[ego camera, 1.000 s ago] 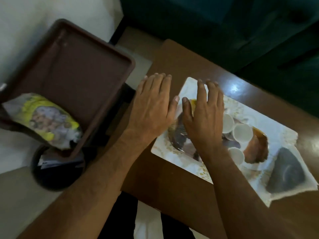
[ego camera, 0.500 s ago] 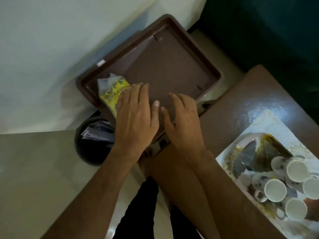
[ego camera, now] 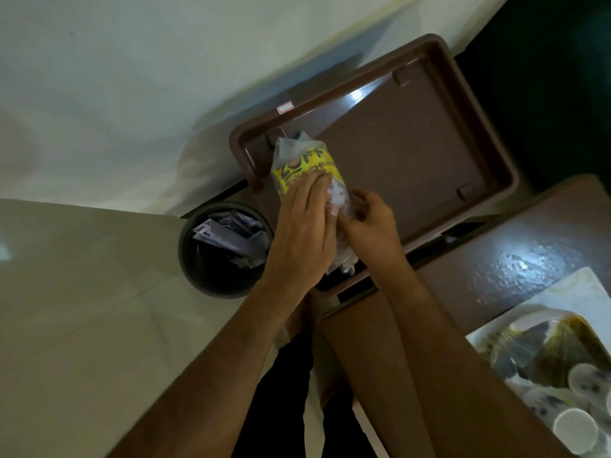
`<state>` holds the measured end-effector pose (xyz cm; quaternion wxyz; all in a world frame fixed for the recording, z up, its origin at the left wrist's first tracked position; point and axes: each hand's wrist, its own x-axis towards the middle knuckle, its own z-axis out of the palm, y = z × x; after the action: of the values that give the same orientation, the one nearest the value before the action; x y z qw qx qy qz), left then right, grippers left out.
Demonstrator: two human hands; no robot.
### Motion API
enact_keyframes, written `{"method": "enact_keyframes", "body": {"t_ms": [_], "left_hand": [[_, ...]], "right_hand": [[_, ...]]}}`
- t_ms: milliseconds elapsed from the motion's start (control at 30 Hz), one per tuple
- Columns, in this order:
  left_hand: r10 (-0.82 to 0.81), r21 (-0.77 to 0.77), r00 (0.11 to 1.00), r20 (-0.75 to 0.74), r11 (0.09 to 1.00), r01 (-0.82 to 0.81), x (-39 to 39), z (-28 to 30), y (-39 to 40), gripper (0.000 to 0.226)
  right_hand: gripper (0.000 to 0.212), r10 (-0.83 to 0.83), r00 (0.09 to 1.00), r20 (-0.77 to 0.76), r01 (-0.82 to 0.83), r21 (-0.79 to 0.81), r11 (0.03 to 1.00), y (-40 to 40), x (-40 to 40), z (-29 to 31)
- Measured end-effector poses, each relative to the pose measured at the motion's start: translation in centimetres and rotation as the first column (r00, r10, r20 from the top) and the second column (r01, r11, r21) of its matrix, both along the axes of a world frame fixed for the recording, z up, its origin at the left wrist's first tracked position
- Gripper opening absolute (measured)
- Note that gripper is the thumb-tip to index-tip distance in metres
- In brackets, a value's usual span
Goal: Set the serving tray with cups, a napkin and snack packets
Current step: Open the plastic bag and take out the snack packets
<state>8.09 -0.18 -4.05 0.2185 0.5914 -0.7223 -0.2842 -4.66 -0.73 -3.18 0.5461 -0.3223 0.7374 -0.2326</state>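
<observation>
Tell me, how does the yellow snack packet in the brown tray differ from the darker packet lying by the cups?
The yellow snack packet lies in the brown tray with both the left hand and right hand on it; the darker packet lies untouched on the white mat beside the cups. One has bright yellow print, the other looks dull brownish. Both look like glossy plastic.

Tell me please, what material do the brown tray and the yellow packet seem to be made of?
The brown tray looks like moulded plastic with a smooth semi-gloss finish: its rim is rounded and its floor shows a bright glare patch. The yellow packet, held by the left hand and right hand, seems to be thin printed plastic film, crinkled and partly clear at its ends.
</observation>
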Motion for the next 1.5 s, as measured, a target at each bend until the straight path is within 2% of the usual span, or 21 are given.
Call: {"method": "enact_keyframes", "body": {"t_ms": [33,133,200,233,300,367,433,567,667,733,800,867,1000,1067,1133,1200,1333,1400,1500], "left_hand": [[0.041,0.033,0.996,-0.077,0.999,-0.038,0.0,0.0,0.0,0.047],[0.273,0.131,0.923,-0.273,0.96,-0.246,-0.4,0.5,-0.5,0.064],[0.488,0.345,0.753,-0.442,0.867,-0.359,-0.9,1.2,-1.3,0.07],[0.592,0.521,0.619,-0.516,0.791,-0.323,-1.2,1.7,-2.2,0.067],[0.742,0.789,0.396,-0.541,0.611,-0.066,-1.5,2.4,-3.6,0.052],[0.782,0.849,0.344,-0.521,0.515,0.115,-1.9,2.8,-4.3,0.048],[0.782,0.863,0.369,-0.502,0.484,0.147,-2.3,3.0,-4.6,0.048],[0.777,0.885,0.486,-0.4,0.465,-0.014,-3.1,2.6,-5.0,0.024],[0.774,0.885,0.498,-0.391,0.465,-0.029,-3.5,2.4,-5.2,0.021],[0.758,0.876,0.499,-0.421,0.483,0.006,-3.8,2.4,-5.4,0.018],[0.737,0.866,0.508,-0.445,0.499,0.035,-3.8,2.3,-5.8,0.016],[0.719,0.863,0.535,-0.444,0.503,0.042,-3.9,2.2,-6.1,0.022],[0.676,0.866,0.594,-0.436,0.496,0.071,-3.6,2.5,-6.3,0.029],[0.654,0.864,0.584,-0.481,0.465,0.192,-3.4,3.0,-6.2,0.041],[0.616,0.855,0.613,-0.495,0.471,0.218,-3.3,3.2,-6.4,0.052],[0.604,0.855,0.668,-0.434,0.511,0.093,-3.6,3.6,-6.8,0.051],[0.56,0.765,0.727,-0.397,0.64,-0.075,-3.9,3.8,-7.4,0.03],[0.552,0.711,0.734,-0.395,0.69,-0.137,-3.3,3.7,-7.9,0.03],[0.583,0.56,0.74,-0.336,0.755,-0.341,-0.8,3.6,-9.3,0.037]], "right_hand": [[0.069,-0.059,0.996,0.062,0.057,0.036,0.998,-0.3,-0.2,0.0],[0.036,-0.218,0.953,0.212,0.217,0.029,0.976,-0.9,-1.2,0.8],[0.032,-0.354,0.868,0.348,0.363,0.039,0.931,-1.2,-2.5,1.9],[0.036,-0.405,0.804,0.435,0.421,0.065,0.905,-1.3,-3.1,2.3],[0.048,-0.435,0.707,0.557,0.451,0.118,0.885,-1.2,-4.3,3.2],[0.057,-0.413,0.692,0.592,0.412,0.146,0.9,-1.2,-5.4,3.6],[0.059,-0.412,0.709,0.573,0.398,0.159,0.904,-1.2,-6.3,3.6],[0.067,-0.421,0.768,0.483,0.418,0.12,0.9,-1.3,-7.6,3.3],[0.067,-0.397,0.821,0.41,0.412,0.055,0.909,-1.0,-7.9,2.9],[0.056,-0.41,0.792,0.451,0.428,0.068,0.901,-0.9,-8.0,3.3],[0.039,-0.432,0.699,0.57,0.433,0.143,0.89,-1.0,-8.3,3.7],[0.041,-0.467,0.665,0.583,0.424,0.22,0.878,-1.2,-8.8,3.6],[0.064,-0.478,0.714,0.511,0.45,0.189,0.873,-1.5,-9.0,3.2],[0.063,-0.481,0.721,0.499,0.454,0.184,0.872,-1.5,-8.9,3.3],[0.056,-0.488,0.735,0.471,0.465,0.175,0.868,-1.5,-9.1,3.2],[0.055,-0.524,0.736,0.429,0.512,0.153,0.845,-1.5,-9.0,3.1],[0.045,-0.617,0.732,0.288,0.623,0.085,0.778,-1.6,-9.4,2.8],[0.04,-0.67,0.7,0.249,0.685,0.034,0.728,-1.5,-10.3,2.9],[0.022,-0.748,0.62,0.238,0.774,-0.024,0.633,-1.4,-12.8,3.3]]}}
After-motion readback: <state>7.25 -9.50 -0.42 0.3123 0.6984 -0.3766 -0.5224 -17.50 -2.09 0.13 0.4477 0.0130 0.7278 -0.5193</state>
